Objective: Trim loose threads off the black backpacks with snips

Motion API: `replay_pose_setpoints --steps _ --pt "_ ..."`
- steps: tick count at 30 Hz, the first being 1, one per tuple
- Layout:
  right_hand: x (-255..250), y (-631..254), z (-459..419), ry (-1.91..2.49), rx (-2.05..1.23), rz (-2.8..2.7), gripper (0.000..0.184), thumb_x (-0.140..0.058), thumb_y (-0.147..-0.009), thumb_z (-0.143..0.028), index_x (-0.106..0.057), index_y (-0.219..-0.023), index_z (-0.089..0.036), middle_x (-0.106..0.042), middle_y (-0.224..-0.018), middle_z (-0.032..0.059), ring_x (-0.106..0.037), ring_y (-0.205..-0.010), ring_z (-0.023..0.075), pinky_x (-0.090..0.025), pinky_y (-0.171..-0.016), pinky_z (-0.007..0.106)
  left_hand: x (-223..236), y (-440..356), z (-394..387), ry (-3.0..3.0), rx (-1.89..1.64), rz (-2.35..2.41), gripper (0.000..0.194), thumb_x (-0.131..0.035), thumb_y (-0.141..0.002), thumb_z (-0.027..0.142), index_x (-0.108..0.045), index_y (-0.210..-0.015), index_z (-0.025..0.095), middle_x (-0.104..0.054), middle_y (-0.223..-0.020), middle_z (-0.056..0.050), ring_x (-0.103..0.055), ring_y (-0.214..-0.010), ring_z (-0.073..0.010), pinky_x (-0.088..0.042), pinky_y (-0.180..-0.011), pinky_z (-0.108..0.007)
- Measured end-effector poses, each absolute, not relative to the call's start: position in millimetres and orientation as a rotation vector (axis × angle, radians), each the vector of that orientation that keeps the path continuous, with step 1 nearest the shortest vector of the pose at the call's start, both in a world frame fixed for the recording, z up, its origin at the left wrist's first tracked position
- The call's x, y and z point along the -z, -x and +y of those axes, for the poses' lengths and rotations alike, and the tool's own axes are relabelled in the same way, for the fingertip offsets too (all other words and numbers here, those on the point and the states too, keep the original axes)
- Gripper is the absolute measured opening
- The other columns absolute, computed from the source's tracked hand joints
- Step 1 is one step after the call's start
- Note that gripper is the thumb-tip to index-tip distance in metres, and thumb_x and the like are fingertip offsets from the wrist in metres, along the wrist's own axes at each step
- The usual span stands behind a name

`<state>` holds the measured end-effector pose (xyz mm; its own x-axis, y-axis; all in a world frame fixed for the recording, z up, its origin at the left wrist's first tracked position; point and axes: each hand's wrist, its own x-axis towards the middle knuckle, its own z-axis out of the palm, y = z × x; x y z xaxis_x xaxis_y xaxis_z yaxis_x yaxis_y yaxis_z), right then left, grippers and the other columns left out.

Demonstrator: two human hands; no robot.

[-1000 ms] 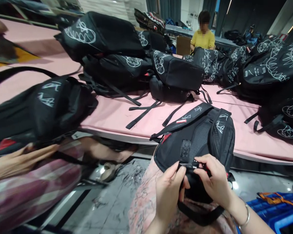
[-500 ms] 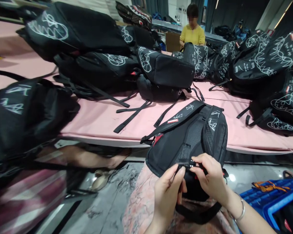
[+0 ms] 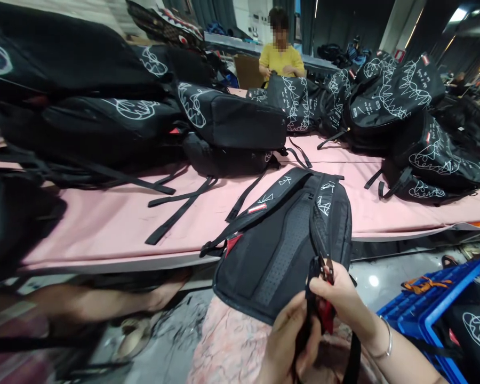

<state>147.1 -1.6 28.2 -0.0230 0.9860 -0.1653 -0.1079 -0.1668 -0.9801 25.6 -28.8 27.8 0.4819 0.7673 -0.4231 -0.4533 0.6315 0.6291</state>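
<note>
Long table [image 3: 116, 213], pink cover, spans middle of frame; cover creased near front edge. Floor [image 3: 166, 346] below: grey, glossy, dark-veined; bright light reflection right of centre, lower half. Second table [image 3: 242, 46], bluish-grey top, upper centre. White wall [image 3: 256, 18] behind it, dark curtains [image 3: 226, 15] alongside. Pale slanting column [image 3: 394, 29], upper right. Ceiling lamp [image 3: 458, 14] lit, far upper right; surroundings dim.
</note>
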Motion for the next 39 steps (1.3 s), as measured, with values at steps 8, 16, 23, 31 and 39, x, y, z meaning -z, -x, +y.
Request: replay_pose_setpoints --steps 8,16,23,31,39 --pt "-35 -148 -4 1.261 -1.197 -1.14 0.017 -0.053 -0.08 -0.029 -0.05 -0.093 -0.019 -0.052 -0.069 -0.0036 -0.05 -0.058 0.0105 -0.042 -0.053 0.02 -18 -11 -13 -0.554 -1.079 1.125 0.032 -0.076 -0.057 0.038 -0.071 -0.08 0.016 -0.071 -0.074 -0.004 -0.063 -0.064 -0.0167 -0.052 -0.061 -0.025" --pt "-35 -173 -13 1.358 -0.284 -1.829 0.015 -0.045 -0.088 -0.021 -0.058 -0.094 -0.018 -0.062 -0.081 0.0061 -0.056 -0.074 0.019 -0.043 -0.067 0.032 -32 -11 -7 -0.34 -1.13 1.114 0.042 -0.081 -0.047 0.034 -0.071 -0.082 0.012 -0.07 -0.067 -0.005 -0.064 -0.055 -0.0182 -0.054 -0.055 -0.028" --pt "-33 -175 -9 1.315 -0.178 -2.089 0.022 -0.041 -0.092 -0.025 -0.06 -0.098 -0.015 -0.063 -0.083 0.009 -0.056 -0.075 0.0203 -0.043 -0.069 0.034 -30 -12 -9 -0.402 -1.143 1.114 0.042 -0.079 -0.052 0.035 -0.071 -0.087 0.012 -0.071 -0.069 -0.007 -0.066 -0.062 -0.0209 -0.055 -0.059 -0.03" --pt "-35 -176 -4 1.253 -0.232 -2.104 0.023 -0.039 -0.092 -0.025 -0.06 -0.092 -0.014 -0.062 -0.079 0.0074 -0.054 -0.071 0.0186 -0.041 -0.066 0.032 -27 -14 -13 -0.457 -1.086 1.094 0.038 -0.077 -0.055 0.035 -0.071 -0.086 0.013 -0.07 -0.066 -0.006 -0.064 -0.058 -0.019 -0.053 -0.056 -0.028" --pt "-41 -179 -10 1.146 -0.387 -2.01 0.018 -0.042 -0.09 -0.024 -0.059 -0.088 -0.018 -0.063 -0.076 0.0052 -0.056 -0.069 0.0161 -0.041 -0.065 0.029 -33 -8 -11 -0.504 -1.069 1.175 0.035 -0.077 -0.05 0.038 -0.07 -0.077 0.016 -0.068 -0.064 -0.003 -0.061 -0.058 -0.018 -0.051 -0.059 -0.031"
